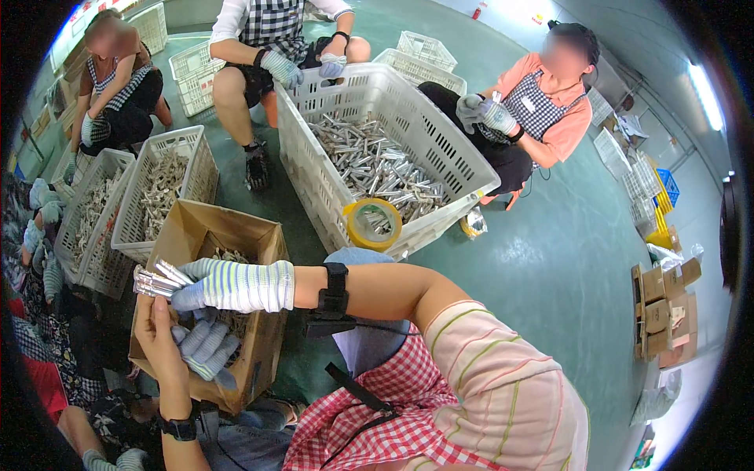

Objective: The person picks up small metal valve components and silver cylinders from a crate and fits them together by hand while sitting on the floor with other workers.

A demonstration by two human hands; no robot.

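Note:
A small bundle of shiny silver metal tubes (pixel 155 282) is held over the left edge of an open cardboard box (pixel 263 314). My right hand (pixel 228 286), in a striped knit glove, is closed around the right part of the bundle. My bare left hand (pixel 161 337) is closed on its left end from below, thumb upright against the tubes. A grey-blue knit glove (pixel 208 349) shows in the box just right of my left hand; whether it is empty is unclear. More small pieces lie inside the box, partly hidden by my right hand.
A large white crate (pixel 302 157) of silver tubes stands ahead, a yellow tape roll (pixel 349 228) on its near corner. Two white crates (pixel 204 169) (pixel 67 255) of similar pieces stand left. Several people sit around, some gloved. Cardboard (pixel 652 310) is stacked at the right wall.

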